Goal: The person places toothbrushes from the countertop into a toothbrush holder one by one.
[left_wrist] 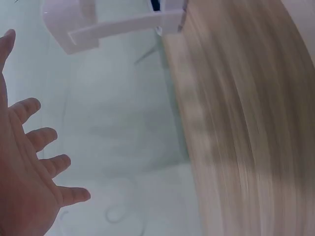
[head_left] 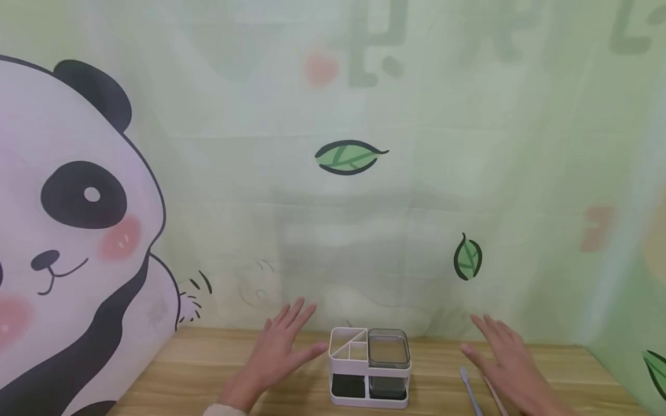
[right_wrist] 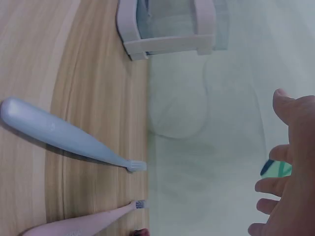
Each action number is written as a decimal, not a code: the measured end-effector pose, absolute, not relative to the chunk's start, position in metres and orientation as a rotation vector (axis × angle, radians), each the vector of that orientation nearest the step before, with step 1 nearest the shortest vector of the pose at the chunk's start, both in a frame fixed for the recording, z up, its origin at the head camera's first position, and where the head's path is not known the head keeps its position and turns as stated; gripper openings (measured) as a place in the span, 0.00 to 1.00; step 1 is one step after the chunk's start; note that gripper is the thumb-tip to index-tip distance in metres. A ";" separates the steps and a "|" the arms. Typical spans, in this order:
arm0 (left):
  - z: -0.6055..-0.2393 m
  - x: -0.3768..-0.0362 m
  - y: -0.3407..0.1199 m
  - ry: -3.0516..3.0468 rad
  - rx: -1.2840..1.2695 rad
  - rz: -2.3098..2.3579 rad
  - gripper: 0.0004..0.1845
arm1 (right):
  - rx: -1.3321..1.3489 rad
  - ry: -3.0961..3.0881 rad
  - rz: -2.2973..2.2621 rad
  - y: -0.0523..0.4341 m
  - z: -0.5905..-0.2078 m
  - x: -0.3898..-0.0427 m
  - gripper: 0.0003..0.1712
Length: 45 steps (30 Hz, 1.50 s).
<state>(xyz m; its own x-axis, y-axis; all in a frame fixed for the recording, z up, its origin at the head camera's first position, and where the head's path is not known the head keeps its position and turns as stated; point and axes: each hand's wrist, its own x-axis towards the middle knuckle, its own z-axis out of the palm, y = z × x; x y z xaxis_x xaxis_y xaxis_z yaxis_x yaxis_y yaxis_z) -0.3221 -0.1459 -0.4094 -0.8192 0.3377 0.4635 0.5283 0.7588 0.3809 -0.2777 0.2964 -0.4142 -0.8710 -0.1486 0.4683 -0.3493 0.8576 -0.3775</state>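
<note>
Both of your hands hover flat above the tabletop (head_left: 198,370), fingers straight and spread, holding nothing. Your left hand (head_left: 278,346) sits at about 9 o'clock from the white organizer (head_left: 369,367), its thumb tip just beside the rim. Your right hand (head_left: 507,358) is at about 3 o'clock from it, a little further off.

The organizer stands upright near the back edge of the tabletop, against the green leaf-print backdrop (head_left: 364,202). Its top has small divided compartments on the left and a clear-lidded box (head_left: 388,348) on the right; there are darker openings below.

Two toothbrushes lie on the wood between the organizer and your right hand: the blue toothbrush (right_wrist: 64,135) nearer the organizer, the pink toothbrush (right_wrist: 83,221) just beside it, almost under your palm. In the right wrist view both bristle heads point toward the backdrop and the handles toward you.

If you go for a brush, I'd say lower the right hand straight down and pinch the handle at mid-length, not by the bristles. The two lie close together, so take the pink one first to avoid nudging the blue. The left wrist view is blurred; that hand probably touches nothing.
</note>
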 end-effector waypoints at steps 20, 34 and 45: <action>-0.412 -0.322 -0.113 -2.418 -0.594 -1.474 0.41 | 0.031 -2.803 1.092 0.330 -0.397 -0.269 0.53; -0.420 -0.321 -0.097 -2.361 -0.707 -1.727 0.40 | -0.106 -2.784 1.162 0.351 -0.416 -0.268 0.47; -0.423 -0.316 -0.094 -2.416 -0.693 -1.717 0.42 | -0.115 -2.747 1.201 0.363 -0.431 -0.272 0.40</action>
<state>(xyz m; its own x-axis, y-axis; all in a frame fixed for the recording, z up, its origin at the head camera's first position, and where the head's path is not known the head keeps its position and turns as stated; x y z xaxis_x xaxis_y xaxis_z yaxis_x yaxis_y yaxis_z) -0.3161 -0.0938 -0.4233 -0.8918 0.3057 0.3334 0.4154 0.2618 0.8712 -0.2719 0.3628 -0.4308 -0.9871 0.1266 0.0985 0.0137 0.6782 -0.7348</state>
